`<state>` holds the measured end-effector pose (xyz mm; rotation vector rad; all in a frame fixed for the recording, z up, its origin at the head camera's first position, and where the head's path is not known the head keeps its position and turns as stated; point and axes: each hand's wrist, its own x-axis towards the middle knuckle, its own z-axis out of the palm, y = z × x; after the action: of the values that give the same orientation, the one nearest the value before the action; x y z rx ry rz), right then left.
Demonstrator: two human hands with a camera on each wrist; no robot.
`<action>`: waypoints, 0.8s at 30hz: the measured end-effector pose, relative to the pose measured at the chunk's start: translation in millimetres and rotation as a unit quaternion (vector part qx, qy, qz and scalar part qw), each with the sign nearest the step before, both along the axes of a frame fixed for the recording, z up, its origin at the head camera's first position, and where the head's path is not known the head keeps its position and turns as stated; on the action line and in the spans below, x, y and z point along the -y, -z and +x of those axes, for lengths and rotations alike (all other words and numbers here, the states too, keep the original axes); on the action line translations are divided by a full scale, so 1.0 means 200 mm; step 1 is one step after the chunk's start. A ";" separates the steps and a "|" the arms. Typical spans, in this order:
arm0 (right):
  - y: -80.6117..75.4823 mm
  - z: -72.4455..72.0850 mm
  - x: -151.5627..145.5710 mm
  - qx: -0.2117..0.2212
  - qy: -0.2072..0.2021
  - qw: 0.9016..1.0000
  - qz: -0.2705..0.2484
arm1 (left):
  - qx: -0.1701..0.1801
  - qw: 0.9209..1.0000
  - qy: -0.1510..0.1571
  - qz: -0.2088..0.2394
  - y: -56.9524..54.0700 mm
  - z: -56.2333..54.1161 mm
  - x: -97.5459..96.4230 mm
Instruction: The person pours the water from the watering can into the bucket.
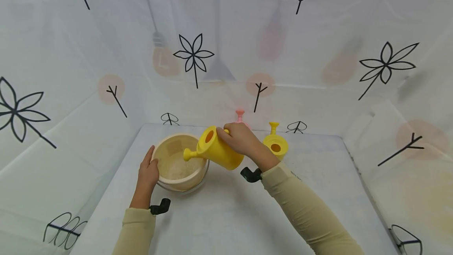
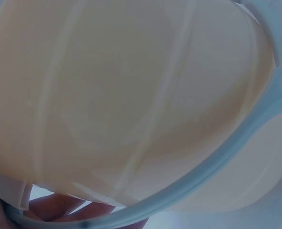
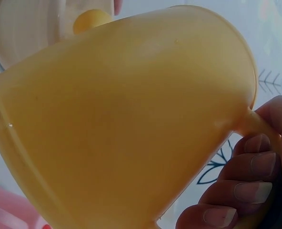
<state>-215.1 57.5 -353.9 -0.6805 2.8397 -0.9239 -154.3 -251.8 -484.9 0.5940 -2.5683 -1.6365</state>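
My right hand (image 1: 244, 139) grips the handle of a yellow watering can (image 1: 223, 156), its fingers curled round it in the right wrist view. The can (image 3: 122, 119) is tilted to the left, with its spout (image 1: 190, 154) over the opening of a cream bucket (image 1: 180, 184). On the bucket's left side my left hand (image 1: 148, 174) holds the rim, thumb towards the inside. The left wrist view shows the bucket wall (image 2: 107, 95) up close, a grey-blue bail handle (image 2: 198, 179) and some fingers (image 2: 55, 206) at lower left. Whether water runs from the spout cannot be seen.
Behind my right wrist stands a second yellow watering can (image 1: 275, 145). A pink one (image 1: 240, 115), mostly hidden by my right hand, is at the back of the white table (image 1: 226, 223). Printed cloth walls (image 1: 226, 30) enclose the table's back and sides.
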 end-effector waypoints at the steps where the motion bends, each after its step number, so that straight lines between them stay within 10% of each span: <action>1: 0.00 0.00 0.00 0.001 0.000 1.000 0.000 | -0.001 1.000 0.001 0.000 0.00 0.00 0.00; 24: -0.02 -0.01 0.01 0.000 -0.007 1.000 0.014 | 0.004 1.000 0.004 0.000 0.01 0.00 0.01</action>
<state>-216.2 55.6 -350.9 -0.6951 2.8385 -0.8800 -154.5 -253.6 -485.9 0.5934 -2.5797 -1.6402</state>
